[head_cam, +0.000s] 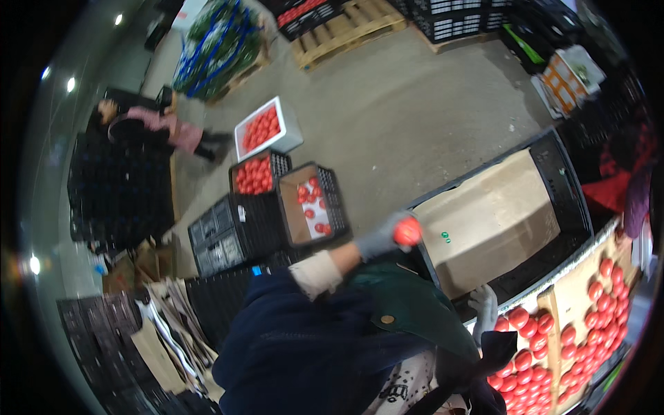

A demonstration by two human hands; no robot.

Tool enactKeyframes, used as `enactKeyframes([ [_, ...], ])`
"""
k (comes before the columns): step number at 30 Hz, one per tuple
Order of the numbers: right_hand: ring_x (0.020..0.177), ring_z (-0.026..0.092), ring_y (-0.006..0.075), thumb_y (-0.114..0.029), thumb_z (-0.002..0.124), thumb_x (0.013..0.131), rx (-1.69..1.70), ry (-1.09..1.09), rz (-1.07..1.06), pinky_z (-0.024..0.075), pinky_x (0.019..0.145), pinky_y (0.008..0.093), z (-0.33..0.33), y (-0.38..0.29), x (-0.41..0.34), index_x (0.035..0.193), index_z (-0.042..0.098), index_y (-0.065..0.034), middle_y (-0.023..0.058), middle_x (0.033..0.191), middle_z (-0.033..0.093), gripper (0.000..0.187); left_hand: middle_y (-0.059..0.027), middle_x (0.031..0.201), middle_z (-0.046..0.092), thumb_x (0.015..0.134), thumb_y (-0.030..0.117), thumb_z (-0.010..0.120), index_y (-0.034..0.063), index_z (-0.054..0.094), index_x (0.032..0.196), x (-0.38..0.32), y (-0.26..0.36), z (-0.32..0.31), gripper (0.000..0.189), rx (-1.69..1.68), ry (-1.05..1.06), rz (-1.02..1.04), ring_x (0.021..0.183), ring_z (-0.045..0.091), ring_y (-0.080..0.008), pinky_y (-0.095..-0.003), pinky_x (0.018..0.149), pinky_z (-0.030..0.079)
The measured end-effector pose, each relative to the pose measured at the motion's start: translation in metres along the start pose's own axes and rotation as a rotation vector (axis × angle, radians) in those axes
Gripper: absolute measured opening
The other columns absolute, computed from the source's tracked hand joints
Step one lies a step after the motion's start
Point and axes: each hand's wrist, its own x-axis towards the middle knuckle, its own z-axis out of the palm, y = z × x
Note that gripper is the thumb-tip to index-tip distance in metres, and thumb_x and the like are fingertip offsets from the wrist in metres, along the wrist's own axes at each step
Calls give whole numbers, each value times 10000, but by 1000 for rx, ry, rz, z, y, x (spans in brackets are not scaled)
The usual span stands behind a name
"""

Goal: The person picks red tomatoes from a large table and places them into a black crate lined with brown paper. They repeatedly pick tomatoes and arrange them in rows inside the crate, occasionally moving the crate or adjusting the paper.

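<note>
My left hand, in a grey glove, is shut on a red tomato. It is beside the left rim of a large black plastic crate. Brown paper lines the crate, with two small green stickers on it. My right hand, also gloved, is at the crate's near edge, fingers slightly apart and no object visible in it. Close by it, many red tomatoes lie on a sorting table, parted by a wooden strip.
Left of the crate stand a black crate with a few tomatoes, a fuller one and a white foam box. A person stands by stacked black crates. Another person's purple sleeve is at the right. A wooden pallet lies beyond.
</note>
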Motion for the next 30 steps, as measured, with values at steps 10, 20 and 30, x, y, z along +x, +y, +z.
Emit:
enactKeyframes([
  [10,1122,514,376,-276,637,883,-1274,591,-438,400,988,441,-14,33,20,1322,439,36,237,1229,524,573,-66,898,649,962,323,452,98,606,1002,-143,-117,-153,275,-928,1122,-495,843,648,-221,-369,782,535],
  [20,1039,579,313,-5,622,793,-990,1209,106,485,916,391,-23,117,20,1395,343,41,228,1237,530,665,-120,1307,530,948,367,528,106,418,1408,25,-94,-199,540,-102,342,-559,1035,603,-260,-360,862,490],
  [30,822,567,231,52,543,703,-589,995,192,463,686,319,87,50,38,1236,450,16,140,1014,560,542,-267,1442,360,734,383,691,-7,288,1438,86,-117,-30,900,315,-180,-316,1308,400,-397,-440,1076,349],
])
